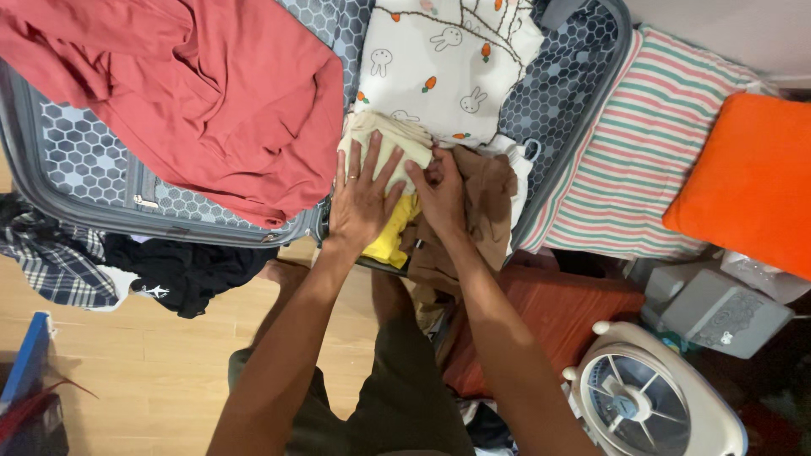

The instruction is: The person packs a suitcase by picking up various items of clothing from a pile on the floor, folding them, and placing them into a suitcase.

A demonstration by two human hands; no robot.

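Both hands are down in the open suitcase (574,93), pressing on a folded cream garment (384,139) that sits at about 12 o'clock from the wrists, right below the white rabbit-and-carrot print cloth (448,59). The left hand (361,203) is flat, fingers spread wide, palm resting on the cream fabric, so not gripping anything, just pushing down. The right hand (439,196) is curled, fingertips tucked in where the cream piece meets the brown garment (490,198); can't tell if it's actually pinching cloth. A yellow piece (390,238) peeks out under the left palm.

My guess is this stuff is light, soft and floppy, so it'll slump if lifted by one corner. Better to grab it along the folded edge with both hands. The red shirt (194,93) is at 10 o'clock.
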